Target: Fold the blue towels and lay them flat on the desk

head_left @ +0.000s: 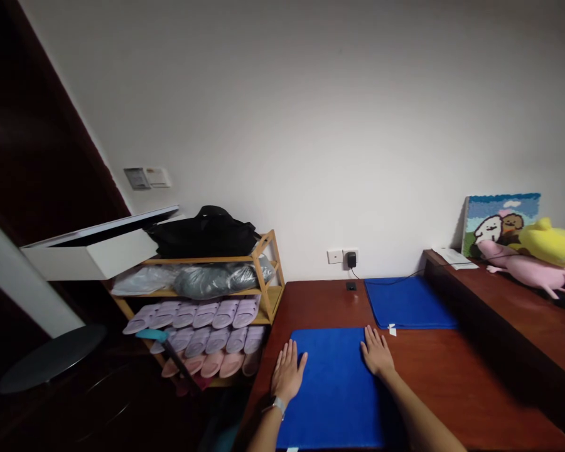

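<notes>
Both hands lie flat with fingers spread, left hand [288, 371] and right hand [376, 353] pressing the near blue mat [334, 389] onto the wooden desk [452, 376], gripping nothing; smoothing step judged underway, next needing outward strokes.

Blue mat [334, 383], reddish-brown table [452, 376]

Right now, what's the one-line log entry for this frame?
left hand: flat on near blue mat | right hand: flat on same mat | second blue mat: behind, untouched
</notes>
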`<state>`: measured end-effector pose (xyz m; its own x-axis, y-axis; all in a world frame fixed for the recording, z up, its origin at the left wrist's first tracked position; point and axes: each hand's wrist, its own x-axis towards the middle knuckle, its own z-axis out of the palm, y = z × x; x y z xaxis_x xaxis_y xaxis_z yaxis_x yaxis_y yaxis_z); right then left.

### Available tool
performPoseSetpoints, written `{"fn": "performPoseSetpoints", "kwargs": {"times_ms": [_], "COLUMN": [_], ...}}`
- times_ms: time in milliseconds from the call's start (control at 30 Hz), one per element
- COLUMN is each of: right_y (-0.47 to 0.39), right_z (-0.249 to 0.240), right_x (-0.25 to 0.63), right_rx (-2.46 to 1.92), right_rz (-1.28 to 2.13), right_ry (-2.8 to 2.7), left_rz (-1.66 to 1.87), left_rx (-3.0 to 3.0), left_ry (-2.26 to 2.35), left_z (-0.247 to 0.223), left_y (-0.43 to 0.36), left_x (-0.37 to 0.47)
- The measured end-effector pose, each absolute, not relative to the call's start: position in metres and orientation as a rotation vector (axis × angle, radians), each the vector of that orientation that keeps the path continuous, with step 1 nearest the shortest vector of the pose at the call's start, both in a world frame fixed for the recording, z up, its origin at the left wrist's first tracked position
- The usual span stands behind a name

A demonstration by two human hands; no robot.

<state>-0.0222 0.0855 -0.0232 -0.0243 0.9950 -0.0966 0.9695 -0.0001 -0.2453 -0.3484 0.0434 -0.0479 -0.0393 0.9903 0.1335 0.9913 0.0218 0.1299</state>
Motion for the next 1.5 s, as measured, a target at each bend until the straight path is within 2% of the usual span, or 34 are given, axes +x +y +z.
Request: {"fn": "performPoseSetpoints", "kwargs": {"times_ms": [167, 400, 500, 600, 800, 933, 1167, 1333, 1500], "right_y": [0.088, 0.087, 0.088, 0.089, 0.088, 0.088, 0.088, 0.079, 0.041], "right_z": [-0.033, -0.028, -0.030, -0.032, -0.031, -0.033, -0.031, -0.023, -0.040], "right_x": [-0.020, -0.017, -0.017, -0.017, -0.018, -0.018, -0.021, -0.019, -0.018], "right_rx": [-2.085, -2.075, -2.077, -2.081, -2.084, -2.082, -2.105, -2.081, -1.903], "right_rz": [0.391, 0.368, 0.357, 0.370, 0.395, 0.399, 0.369, 0.340, 0.253], "right_ry": [-2.120, -2.170, -2.178, -2.140, -2.115, -2.121, -2.140, -2.137, -2.125], "left_rz": [-0.350, -0.438, -0.411, -0.365, -0.228, -0.221, -0.485, -0.354, -0.274], "left_rx": [-2.167, -2.694, -2.725, -2.619, -2.258, -2.263, -2.393, -2.444, -2.406], "left_ry": [-2.145, -1.780, -1.804, -1.914, -2.237, -2.270, -2.054, -2.077, -2.028], "left_z": [-0.037, -0.021, -0.030, -0.037, -0.035, -0.037, -0.035, -0.036, -0.047], "left_y": [0.055, 0.089, 0.099, 0.104, 0.099, 0.082, 0.034, 0.014, 0.017], "left_x": [-0.324, -0.176, -0.158, -0.191, -0.322, -0.373, -0.361, -0.344, -0.355]}}
